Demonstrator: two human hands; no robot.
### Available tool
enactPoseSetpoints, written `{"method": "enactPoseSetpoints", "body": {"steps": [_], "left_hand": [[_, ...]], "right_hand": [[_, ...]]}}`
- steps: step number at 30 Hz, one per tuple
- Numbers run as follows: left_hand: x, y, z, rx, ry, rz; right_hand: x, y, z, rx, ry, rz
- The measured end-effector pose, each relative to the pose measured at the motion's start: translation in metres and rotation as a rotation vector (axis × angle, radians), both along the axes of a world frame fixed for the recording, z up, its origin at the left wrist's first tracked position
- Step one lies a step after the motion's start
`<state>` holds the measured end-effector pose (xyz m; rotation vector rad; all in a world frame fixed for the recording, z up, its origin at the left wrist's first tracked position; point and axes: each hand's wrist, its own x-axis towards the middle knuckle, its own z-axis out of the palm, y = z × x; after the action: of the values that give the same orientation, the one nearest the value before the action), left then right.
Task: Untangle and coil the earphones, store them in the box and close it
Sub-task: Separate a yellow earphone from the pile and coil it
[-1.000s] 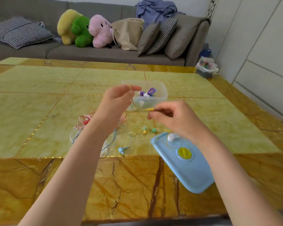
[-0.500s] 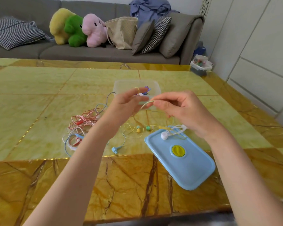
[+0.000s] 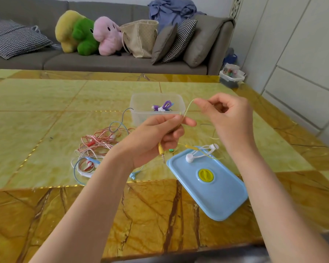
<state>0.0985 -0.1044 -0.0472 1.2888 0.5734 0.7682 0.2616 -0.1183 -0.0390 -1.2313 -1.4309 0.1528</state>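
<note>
Left hand: raised, fingers curled, pinching. Right hand: raised higher, thumb and forefinger pinched, forearms bare.

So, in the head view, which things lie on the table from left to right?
Pink tangled earphones → clear box holding purple earphones → blue lid with white earphones on it.

Living room: sofa, plush toys.

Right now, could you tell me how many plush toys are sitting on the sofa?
3, side by side on the sofa seat: the yellow plush leftmost, the green plush in the middle, the pink plush rightmost, next to the beige tote bag.
</note>
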Motion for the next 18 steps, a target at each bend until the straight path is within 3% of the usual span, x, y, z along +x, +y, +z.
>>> {"method": "enactPoseSetpoints", "body": {"steps": [4, 11, 15, 18], "left_hand": [[0.001, -0.006, 0.004, -0.037, -0.099, -0.161], [-0.01, -0.004, 0.01, -0.107, -0.338, -0.269], [-0.008, -0.001, 0.013, -0.117, -0.379, -0.068], [-0.008, 0.006, 0.013, -0.156, -0.416, 0.154]], "right_hand": [[-0.001, 0.007, -0.006, -0.028, 0.083, -0.052], [-0.015, 0.019, -0.022, -0.559, 0.028, 0.064], [-0.031, 0.009, -0.021, -0.654, 0.084, 0.264], [-0.041, 0.001, -0.024, -0.685, -0.055, 0.408]]}}
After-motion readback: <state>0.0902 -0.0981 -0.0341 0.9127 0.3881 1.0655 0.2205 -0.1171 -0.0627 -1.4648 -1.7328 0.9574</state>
